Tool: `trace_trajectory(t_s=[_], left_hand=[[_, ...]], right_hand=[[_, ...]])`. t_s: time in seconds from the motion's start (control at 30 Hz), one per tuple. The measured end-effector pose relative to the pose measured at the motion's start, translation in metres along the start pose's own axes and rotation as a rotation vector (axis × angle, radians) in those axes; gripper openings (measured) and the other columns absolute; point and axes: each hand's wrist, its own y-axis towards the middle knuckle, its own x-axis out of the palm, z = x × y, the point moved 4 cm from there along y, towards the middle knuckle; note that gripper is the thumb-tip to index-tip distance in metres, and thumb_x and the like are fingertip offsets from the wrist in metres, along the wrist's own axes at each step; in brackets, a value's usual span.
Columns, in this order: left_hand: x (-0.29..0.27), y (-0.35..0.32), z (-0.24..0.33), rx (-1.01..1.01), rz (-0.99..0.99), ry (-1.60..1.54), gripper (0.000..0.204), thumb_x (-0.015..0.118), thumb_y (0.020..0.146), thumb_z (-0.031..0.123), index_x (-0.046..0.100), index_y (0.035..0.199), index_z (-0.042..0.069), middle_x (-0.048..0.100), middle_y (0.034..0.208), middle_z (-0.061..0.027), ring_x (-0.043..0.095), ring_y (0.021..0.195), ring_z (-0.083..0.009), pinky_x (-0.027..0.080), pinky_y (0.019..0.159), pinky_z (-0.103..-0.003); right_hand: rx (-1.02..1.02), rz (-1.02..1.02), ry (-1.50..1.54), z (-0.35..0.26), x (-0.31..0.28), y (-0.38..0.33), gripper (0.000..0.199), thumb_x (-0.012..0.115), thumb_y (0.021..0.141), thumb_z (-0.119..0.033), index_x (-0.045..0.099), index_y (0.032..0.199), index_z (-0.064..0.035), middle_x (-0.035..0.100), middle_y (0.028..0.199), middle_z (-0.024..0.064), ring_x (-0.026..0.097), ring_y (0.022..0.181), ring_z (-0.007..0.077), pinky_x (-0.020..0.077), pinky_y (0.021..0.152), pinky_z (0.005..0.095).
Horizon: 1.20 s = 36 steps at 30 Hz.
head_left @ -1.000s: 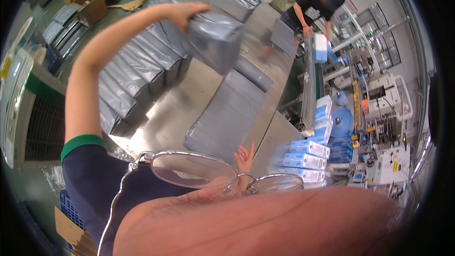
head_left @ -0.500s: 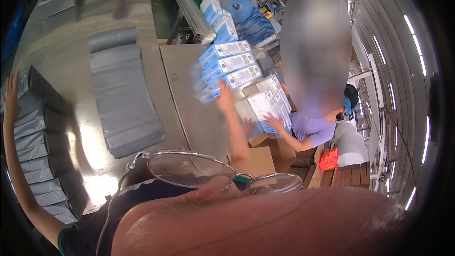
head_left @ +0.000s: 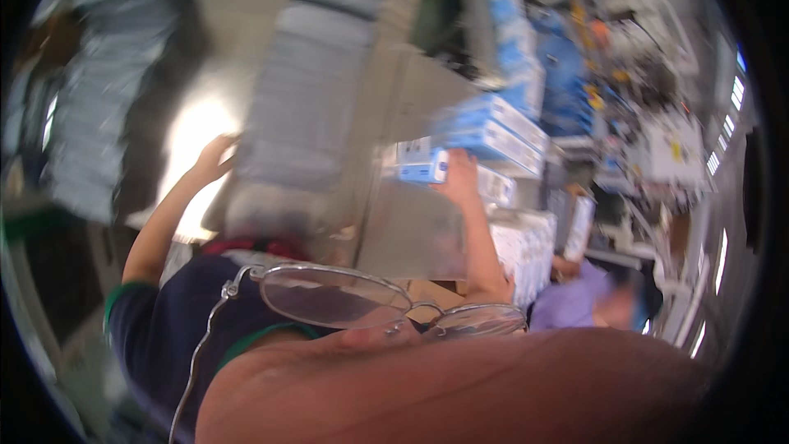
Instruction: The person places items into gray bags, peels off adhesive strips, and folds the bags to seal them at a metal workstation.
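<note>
My right hand (head_left: 459,179) is closed around the end of a small blue and white carton (head_left: 421,171), which it holds over the metal table at the near side of a group of similar cartons (head_left: 497,136). My left hand (head_left: 215,158) is at the left edge of a flat stack of grey plastic mailing bags (head_left: 300,99). Its fingers are blurred but look apart, with nothing seen in them; whether they touch the bags I cannot tell.
At the far left stands a row of filled grey bags (head_left: 111,107). Whitish cartons (head_left: 526,247) stand at the right, beside a co-worker in a purple top (head_left: 567,300). An open cardboard box (head_left: 431,292) is by my right forearm. Machinery and blue rolls (head_left: 567,74) lie beyond.
My view has swung left. My left hand has left the filled grey bags and come to the flat bag stack. My right hand now holds one carton apart from the group.
</note>
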Motion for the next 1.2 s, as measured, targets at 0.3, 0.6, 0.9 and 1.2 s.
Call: trace_trajectory(t_s=[0.3, 0.6, 0.9, 1.2], left_hand=[[0.051, 0.022, 0.016, 0.127, -0.143, 0.414, 0.025, 0.056, 0.059, 0.013, 0.048, 0.081, 0.005, 0.046, 0.085, -0.0090, 0.047, 0.084, -0.0224, 0.039, 0.069, -0.032], [0.066, 0.037, 0.009, 0.450, -0.051, 0.704, 0.020, 0.046, 0.068, 0.015, 0.046, 0.087, 0.010, 0.046, 0.079, -0.0046, 0.047, 0.079, -0.0179, 0.037, 0.067, -0.030], [0.079, 0.071, -0.023, 0.105, -0.208, 0.477, 0.012, 0.043, 0.075, 0.018, 0.047, 0.079, 0.008, 0.051, 0.072, -0.0075, 0.053, 0.071, -0.0223, 0.041, 0.057, -0.034], [0.020, 0.050, 0.039, 0.279, 0.167, 0.219, 0.012, 0.053, 0.068, 0.016, 0.048, 0.071, 0.006, 0.046, 0.069, -0.0090, 0.049, 0.064, -0.0268, 0.041, 0.056, -0.035]], right_hand=[[0.034, 0.153, 0.559, -0.049, -0.074, 0.045, 0.080, 0.071, 0.052, -0.021, 0.029, 0.115, 0.0026, 0.052, 0.091, 0.0135, 0.053, 0.080, 0.0262, 0.0429, 0.070, 0.0318], [0.087, 0.137, 1.492, -0.166, 0.091, 0.040, 0.066, 0.070, 0.060, -0.013, 0.033, 0.114, -0.0028, 0.042, 0.110, 0.0088, 0.043, 0.100, 0.0204, 0.0378, 0.081, 0.0309], [0.209, -0.256, 1.430, -0.224, 0.062, 0.044, 0.033, 0.047, 0.079, -0.023, 0.046, 0.106, -0.0045, 0.059, 0.067, 0.0079, 0.056, 0.059, 0.0160, 0.0442, 0.053, 0.0261], [0.099, 0.079, 0.262, -0.242, 0.040, 0.091, 0.057, 0.057, 0.064, -0.014, 0.035, 0.116, -0.0097, 0.056, 0.080, 0.0110, 0.055, 0.071, 0.0200, 0.0420, 0.061, 0.0295]])
